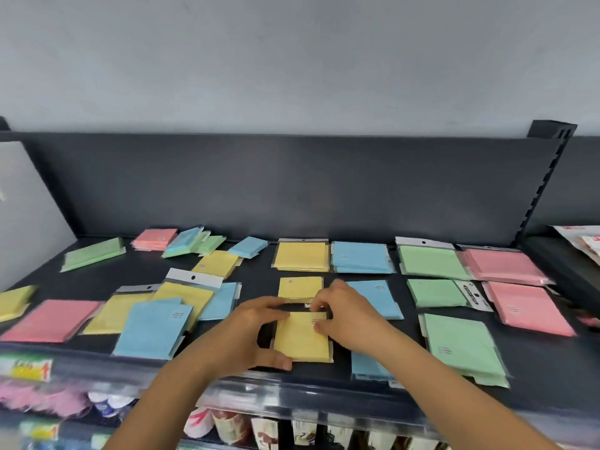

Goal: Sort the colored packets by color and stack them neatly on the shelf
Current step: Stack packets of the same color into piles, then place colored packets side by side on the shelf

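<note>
Hands are gripping a yellow packet [302,336] near the front edge of the shelf [259,277].

The left hand [256,329] is clasping the packet's left side, thumb curling at the near corner and fingers over the far edge. The right hand [344,313] is pinching the far right corner. The packet is lying flat, its long axis running away from the person and pointing straight at the small yellow stack [300,287] just behind it. The larger yellow stack [302,256] is sitting further back on the same line. The right hand is nearer those stacks, so a short move straight ahead is probably coming. Blue packets [378,298] are lying just to the right, so drifting sideways is risking a mixed pile.
</note>
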A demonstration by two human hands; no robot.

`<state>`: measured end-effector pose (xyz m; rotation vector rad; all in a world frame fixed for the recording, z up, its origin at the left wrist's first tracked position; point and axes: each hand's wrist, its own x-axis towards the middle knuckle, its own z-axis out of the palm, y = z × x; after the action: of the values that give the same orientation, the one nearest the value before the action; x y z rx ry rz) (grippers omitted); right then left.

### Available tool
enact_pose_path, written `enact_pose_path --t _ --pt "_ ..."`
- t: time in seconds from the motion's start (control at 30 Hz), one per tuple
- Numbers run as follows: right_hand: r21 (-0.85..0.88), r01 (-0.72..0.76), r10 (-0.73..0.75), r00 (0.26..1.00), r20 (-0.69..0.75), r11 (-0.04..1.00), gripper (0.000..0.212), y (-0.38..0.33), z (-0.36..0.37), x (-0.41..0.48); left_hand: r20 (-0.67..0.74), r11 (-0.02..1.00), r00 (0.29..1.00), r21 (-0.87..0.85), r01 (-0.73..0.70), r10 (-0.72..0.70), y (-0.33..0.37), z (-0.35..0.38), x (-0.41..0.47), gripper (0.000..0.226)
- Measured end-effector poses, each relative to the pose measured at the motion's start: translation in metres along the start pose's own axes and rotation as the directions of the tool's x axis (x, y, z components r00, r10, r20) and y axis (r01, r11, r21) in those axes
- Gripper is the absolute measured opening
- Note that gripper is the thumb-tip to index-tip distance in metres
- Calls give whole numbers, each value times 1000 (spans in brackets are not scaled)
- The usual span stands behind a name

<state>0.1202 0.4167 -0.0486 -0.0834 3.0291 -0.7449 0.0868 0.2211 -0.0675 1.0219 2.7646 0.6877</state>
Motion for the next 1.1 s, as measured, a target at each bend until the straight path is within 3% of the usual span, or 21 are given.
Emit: enact_pose_path --t 0.17,0.4,0.77,1.1 --pt "106 140 -126 983 -135 984 26 -20 5 2 -284 993 952 -14 118 -117 -2 -16 -41 59" --pt "167 276 -269 961 -63 946 25 -66 40 12 -371 970 907 62 237 -198 -37 -39 -91 43" --pt "155 250 -264 962 75 956 45 -167 89 71 -380 957 898 90 276 -224 -163 -98 -121 42" --pt "131 70 -68 998 -15 989 50 -259 136 144 -244 941 943 196 277 -227 -316 -162 -129 56"
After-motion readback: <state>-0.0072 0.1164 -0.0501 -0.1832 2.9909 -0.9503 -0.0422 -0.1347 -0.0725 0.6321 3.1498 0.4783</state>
